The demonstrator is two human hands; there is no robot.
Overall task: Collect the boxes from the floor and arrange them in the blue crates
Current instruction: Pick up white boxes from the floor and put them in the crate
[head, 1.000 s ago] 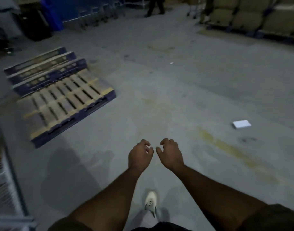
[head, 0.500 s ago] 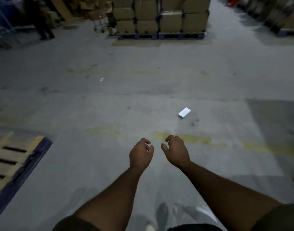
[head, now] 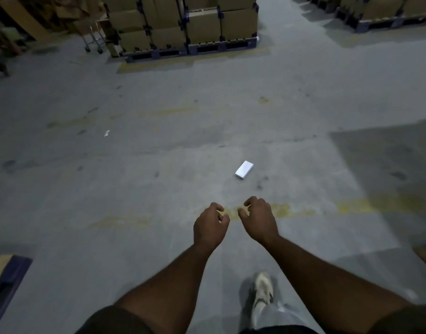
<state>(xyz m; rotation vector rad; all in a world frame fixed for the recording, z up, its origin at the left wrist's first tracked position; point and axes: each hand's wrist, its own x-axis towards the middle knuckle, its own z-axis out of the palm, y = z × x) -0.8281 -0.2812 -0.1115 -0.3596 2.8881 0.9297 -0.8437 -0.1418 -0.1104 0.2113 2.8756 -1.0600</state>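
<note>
A small white box [head: 244, 169] lies flat on the grey concrete floor, a short way ahead of my hands and slightly to the right. My left hand [head: 210, 225] and my right hand [head: 259, 219] hang side by side in front of me, fingers loosely curled, holding nothing. Both are well above the floor and apart from the box. No blue crate is in view.
Stacked cardboard cartons on a dark pallet [head: 183, 20] stand at the far end. More cartons on pallets [head: 385, 10] sit far right. A pallet corner [head: 4, 276] shows at lower left. A white scrap [head: 106, 133] lies on the floor. My shoe [head: 262, 290] steps forward.
The view has swung right and moved forward: the wooden pallet slid out to the lower left and the white box came nearer and more central. Both hands stayed empty.
</note>
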